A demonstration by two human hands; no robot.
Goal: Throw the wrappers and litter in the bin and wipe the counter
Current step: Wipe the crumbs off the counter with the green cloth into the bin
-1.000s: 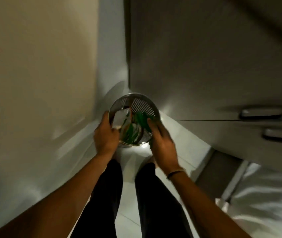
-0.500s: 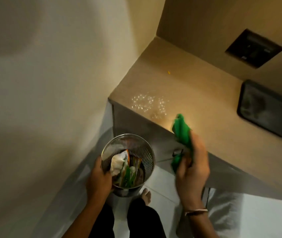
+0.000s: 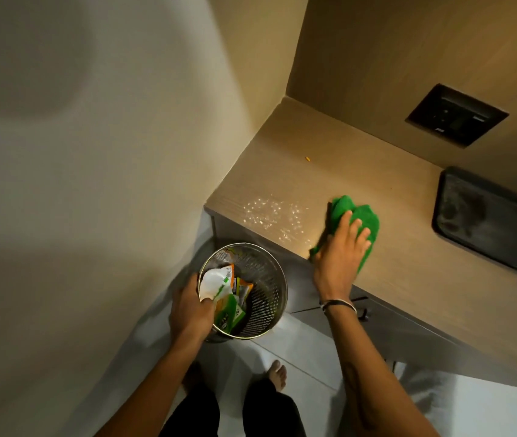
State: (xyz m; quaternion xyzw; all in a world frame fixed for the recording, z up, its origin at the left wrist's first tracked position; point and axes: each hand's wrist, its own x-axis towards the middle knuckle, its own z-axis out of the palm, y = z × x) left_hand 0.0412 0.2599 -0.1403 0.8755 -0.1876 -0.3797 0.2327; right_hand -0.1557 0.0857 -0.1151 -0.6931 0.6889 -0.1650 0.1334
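A round metal mesh bin (image 3: pixel 263 288) hangs below the counter's front edge, gripped at its left rim by my left hand (image 3: pixel 191 307). Inside it lie white, orange and green wrappers (image 3: pixel 224 294). My right hand (image 3: pixel 342 247) presses flat on a green cloth (image 3: pixel 350 212) lying on the wooden counter (image 3: pixel 377 171) near the front edge. Left of the cloth, shiny crumbs or droplets (image 3: pixel 271 214) are scattered over the counter corner. A tiny orange speck (image 3: pixel 307 158) lies farther back.
A dark tray (image 3: pixel 484 219) sits on the counter at the right. A dark socket panel (image 3: pixel 457 115) is set in the back wall. A plain wall closes the left side. Drawer fronts run under the counter; my feet stand on pale floor tiles.
My right hand has lifted the green cloth from beside the bin and laid it flat on the counter. The bin has come up beside the counter edge, still in my left hand.
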